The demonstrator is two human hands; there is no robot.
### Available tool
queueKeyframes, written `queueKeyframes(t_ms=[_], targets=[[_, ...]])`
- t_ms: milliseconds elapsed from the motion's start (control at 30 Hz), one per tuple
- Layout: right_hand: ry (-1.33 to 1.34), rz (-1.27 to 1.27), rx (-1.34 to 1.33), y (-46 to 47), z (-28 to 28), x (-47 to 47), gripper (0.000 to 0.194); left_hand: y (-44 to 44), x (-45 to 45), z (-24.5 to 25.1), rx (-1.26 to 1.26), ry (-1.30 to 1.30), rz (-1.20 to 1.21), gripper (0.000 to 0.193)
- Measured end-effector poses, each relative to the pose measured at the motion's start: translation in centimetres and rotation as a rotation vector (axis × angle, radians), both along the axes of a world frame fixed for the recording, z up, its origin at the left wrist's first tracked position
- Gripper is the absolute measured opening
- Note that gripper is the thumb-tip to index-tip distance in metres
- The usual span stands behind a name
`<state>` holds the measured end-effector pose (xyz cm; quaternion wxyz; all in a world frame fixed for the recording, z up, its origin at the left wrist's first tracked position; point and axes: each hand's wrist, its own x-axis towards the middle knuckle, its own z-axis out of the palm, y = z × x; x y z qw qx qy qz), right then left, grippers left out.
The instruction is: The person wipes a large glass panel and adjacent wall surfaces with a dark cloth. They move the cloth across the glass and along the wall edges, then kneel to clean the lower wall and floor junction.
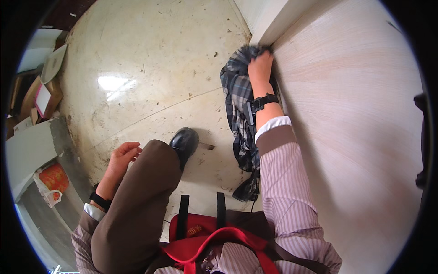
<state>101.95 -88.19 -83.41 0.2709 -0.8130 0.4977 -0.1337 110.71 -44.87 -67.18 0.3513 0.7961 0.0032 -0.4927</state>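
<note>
My right hand (260, 68) is closed on a dark plaid cloth (239, 92), pressed down on the floor where it meets a pale wood-grain panel. The hand is slightly blurred, and its fingertips are partly hidden. From there the bunched cloth trails along the floor towards me, past my right wrist, which wears a black strap with a small device. My left hand (125, 156) hangs beside my bent knee, fingers loosely curled and apart, holding nothing that shows.
Stained pale floor (154, 68) stretches ahead, with my black shoe (184, 140) on it. Cardboard boxes (51, 97) and a grey ledge (34, 147) stand at the left, near a red patterned bag (54, 178). The pale panel (349, 102) rises along the right.
</note>
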Motion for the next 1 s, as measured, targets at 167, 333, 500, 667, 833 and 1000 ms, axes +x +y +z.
queueKeyframes(t_ms=[167, 333, 500, 667, 833, 1000], targets=[[0.14, 0.184, 0.069, -2.1, -2.8, 0.0, 0.032, 0.1, 0.1, 0.1, -0.001, 0.02, 0.079, 0.024], [-0.263, 0.345, 1.042, 6.6, 3.2, -3.1, 0.045, 0.4, 0.3, -0.5, -0.072, 0.013, 0.046, 0.025], [-0.802, 0.289, 0.802, 7.0, 7.8, -8.6, 0.048, 1.0, 0.3, -0.6, -0.068, 0.006, 0.088, 0.023], [0.247, 0.234, 0.082, 3.5, 9.0, -11.2, 0.048, 0.9, 0.4, -0.6, -0.087, 0.01, 0.061, 0.026], [0.335, 0.238, -0.059, 3.1, 8.6, -11.3, 0.029, 0.4, 0.2, -0.6, -0.045, -0.006, 0.031, 0.026], [-0.249, 0.574, -0.246, 0.1, 1.7, -4.0, 0.021, 0.3, 0.1, -0.3, -0.013, -0.02, 0.003, 0.026]])
